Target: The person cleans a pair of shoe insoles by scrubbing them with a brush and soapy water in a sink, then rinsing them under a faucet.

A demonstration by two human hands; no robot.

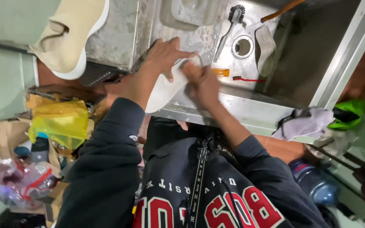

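Stainless steel sink (250, 110) set against a pale wall forms the work area, viewed from above over the person's dark sweatshirt. A white shoe sole (163, 90) lies tilted across the sink's front rim, its upper end over the wet basin and its lower end hanging past the edge toward the body. The left hand (165, 55) rests on the upper part of the sole, fingers spread and pressing flat on it rather than curled round it. The right hand (201, 82) is closed into a loose fist against the sole's right edge; whatever it grips is hidden inside the fist and cannot be told. Just beyond the hands, a dish brush (229, 27) with dark bristles lies in the basin, near the round drain (242, 46). A grey insole (266, 50) lies just right of the drain, and a small orange item (221, 72) sits on the basin floor close to the right hand. A beige slip-on shoe (70, 36) stands on the counter (115, 38) left of the basin, well apart from the hands. Crumpled cloths (307, 122), grey and green, hang over the sink's right front corner. Yellow plastic bags (60, 120) and cardboard are piled on the floor at the left.
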